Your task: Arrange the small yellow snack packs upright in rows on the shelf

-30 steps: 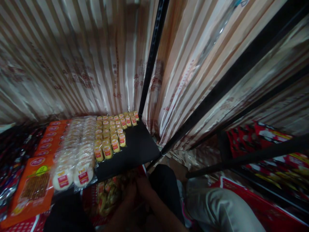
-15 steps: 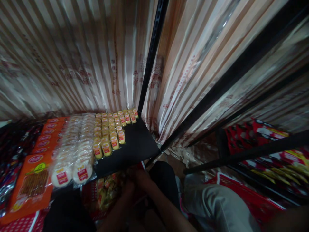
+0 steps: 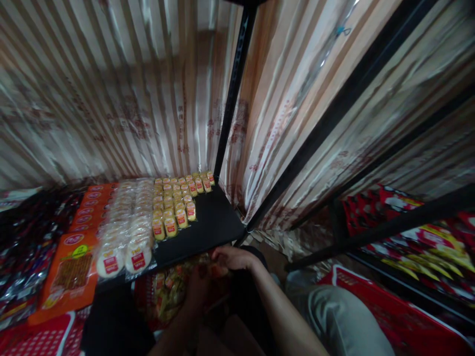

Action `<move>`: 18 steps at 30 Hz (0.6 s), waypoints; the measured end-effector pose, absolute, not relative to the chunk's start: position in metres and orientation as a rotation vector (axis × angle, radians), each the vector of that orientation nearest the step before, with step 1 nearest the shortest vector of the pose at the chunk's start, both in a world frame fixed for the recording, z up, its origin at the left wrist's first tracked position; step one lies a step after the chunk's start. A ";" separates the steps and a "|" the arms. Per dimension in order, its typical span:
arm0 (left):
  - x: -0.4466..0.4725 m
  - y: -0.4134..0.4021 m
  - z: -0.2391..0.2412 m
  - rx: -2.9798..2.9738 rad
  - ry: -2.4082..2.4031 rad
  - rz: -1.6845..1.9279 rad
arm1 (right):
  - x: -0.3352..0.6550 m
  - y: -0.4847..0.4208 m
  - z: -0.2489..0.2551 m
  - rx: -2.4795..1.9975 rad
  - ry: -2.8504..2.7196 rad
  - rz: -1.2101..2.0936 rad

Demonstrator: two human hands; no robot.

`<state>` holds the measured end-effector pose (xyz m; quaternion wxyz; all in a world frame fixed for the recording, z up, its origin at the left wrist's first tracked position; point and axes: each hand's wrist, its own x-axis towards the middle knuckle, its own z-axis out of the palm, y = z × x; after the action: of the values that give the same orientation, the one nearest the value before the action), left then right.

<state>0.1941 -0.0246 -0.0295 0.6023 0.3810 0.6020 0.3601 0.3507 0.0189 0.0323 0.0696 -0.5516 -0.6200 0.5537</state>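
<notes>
Below the front edge of a black shelf (image 3: 208, 230), both my hands are at a clear bag of small wrapped snacks (image 3: 168, 291). My right hand (image 3: 233, 258) rests on the bag's top right with its fingers curled around the edge. In shadow a little lower, my left hand (image 3: 196, 289) grips the bag's middle. On the shelf lie rows of small yellow packs (image 3: 176, 200), rows of round white packs (image 3: 128, 232) and a line of orange packets (image 3: 76, 267).
Striped plastic sheeting (image 3: 122, 89) hangs behind the shelf and to the right. Black rack posts (image 3: 232, 94) cross the view. Dark foil packets (image 3: 22, 242) lie at the left. A red basket (image 3: 374, 301) sits at the lower right, red and yellow bags (image 3: 419, 237) behind it.
My right hand has risen into the light and now lies on the top of the snack bag. The view has shifted slightly to the left and down.
</notes>
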 end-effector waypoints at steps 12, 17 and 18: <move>0.193 -0.005 0.033 0.802 1.078 0.823 | 0.354 0.055 0.085 -1.588 -1.644 1.586; 0.211 0.016 0.025 0.590 1.164 0.959 | 0.344 0.063 0.076 -1.567 -1.442 1.268; 0.215 0.021 0.024 0.565 1.181 0.997 | 0.342 0.064 0.072 -1.556 -1.404 1.206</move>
<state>0.2148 0.0208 0.0238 0.6801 0.2518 0.5261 0.4442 0.3418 0.0643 0.0720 0.3540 -0.6019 -0.5430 0.4665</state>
